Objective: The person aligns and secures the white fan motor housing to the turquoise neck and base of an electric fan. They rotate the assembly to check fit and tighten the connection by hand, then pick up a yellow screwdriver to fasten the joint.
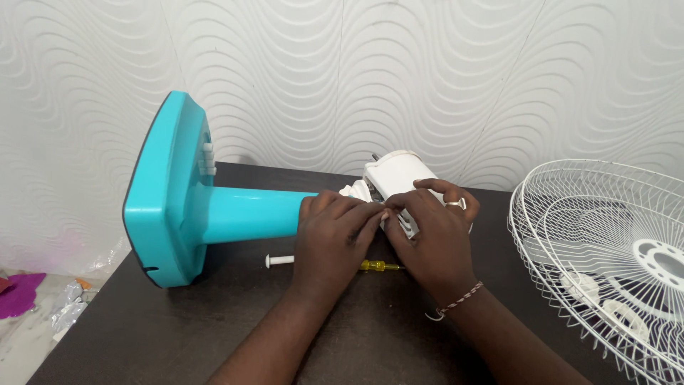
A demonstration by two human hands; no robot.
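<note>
A table fan lies on its side on the dark table point(178, 335). Its turquoise base point(167, 189) faces left, and the turquoise stem point(249, 212) runs right to the white motor housing point(397, 174). My left hand point(331, 239) rests over the joint between stem and housing, fingers curled on a small white part. My right hand point(434, 235) grips the housing from the right, with fingertips meeting the left hand's. A yellow-handled screwdriver point(379, 266) lies on the table under my hands, and a white pin point(279, 260) pokes out to the left.
A white wire fan guard point(605, 249) lies at the right edge of the table. A wavy white wall stands right behind the table. Purple material point(20, 294) and plastic scraps lie on the floor at lower left.
</note>
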